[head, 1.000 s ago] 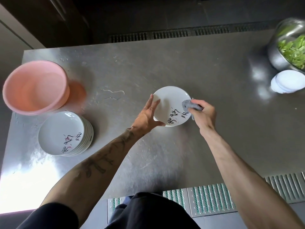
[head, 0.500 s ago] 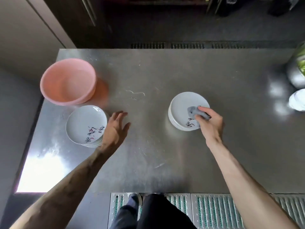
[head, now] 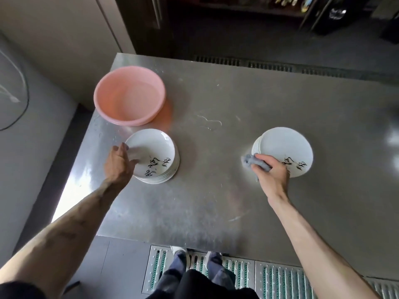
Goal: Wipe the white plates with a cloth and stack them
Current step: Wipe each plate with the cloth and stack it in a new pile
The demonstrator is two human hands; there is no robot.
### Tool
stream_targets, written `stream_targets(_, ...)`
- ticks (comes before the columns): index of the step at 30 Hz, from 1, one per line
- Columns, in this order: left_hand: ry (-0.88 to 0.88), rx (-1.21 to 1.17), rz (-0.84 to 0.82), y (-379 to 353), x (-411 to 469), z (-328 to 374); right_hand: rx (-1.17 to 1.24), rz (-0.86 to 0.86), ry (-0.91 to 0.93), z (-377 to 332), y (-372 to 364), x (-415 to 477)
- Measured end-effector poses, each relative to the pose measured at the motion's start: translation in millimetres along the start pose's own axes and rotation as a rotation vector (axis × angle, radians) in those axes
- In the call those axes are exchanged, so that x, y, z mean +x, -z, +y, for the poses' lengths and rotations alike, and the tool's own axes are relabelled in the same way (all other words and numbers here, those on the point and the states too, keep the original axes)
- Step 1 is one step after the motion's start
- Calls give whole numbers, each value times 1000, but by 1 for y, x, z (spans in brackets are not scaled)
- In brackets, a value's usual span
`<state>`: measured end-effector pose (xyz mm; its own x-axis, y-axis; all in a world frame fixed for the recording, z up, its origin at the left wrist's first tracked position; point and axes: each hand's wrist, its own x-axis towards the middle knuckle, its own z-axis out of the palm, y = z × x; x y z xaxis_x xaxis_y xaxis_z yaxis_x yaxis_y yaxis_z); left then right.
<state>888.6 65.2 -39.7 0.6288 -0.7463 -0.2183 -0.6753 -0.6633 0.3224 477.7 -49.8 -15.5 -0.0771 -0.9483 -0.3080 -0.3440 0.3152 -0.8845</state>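
Reaching across, the left hand had gone from hovering beside the left stack of white plates to landing on its top plate, fingers laid over the rim on the side nearest the worktop's left edge. They were motion-blurred, so I could not tell whether that grip had closed on the rim or only rested there. The right hand had slid off the face of the right stack of white plates to its near-left rim, its grip clamped round the grey cloth.

Judging by this, one plate was finished and stacked, and the next was being fetched.

The left stack sat near the worktop's left edge, just beside the pink basin at the far-left corner. The right stack stood well apart from it, toward the right edge. Both stacks lay flat and face up. Being round, the plates had no long axis, but the black brush lettering on each top plate sat at its near-right side. The bunched cloth ran roughly left to right through the fist, with its loose end poking toward the left edge, over bare worktop.
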Motion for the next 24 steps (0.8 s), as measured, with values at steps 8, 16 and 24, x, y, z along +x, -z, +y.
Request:
stream_targets(8,150,-162,29,0,0,-3,-45,22,-3,3,-7,-13)
stream_targets(16,400,-631,-8,15,-15,-6,-39,8,-6,6,0,-19)
stream_targets(24,206,-765,-203,8,-67,27,12,-22,55,0,0,-28)
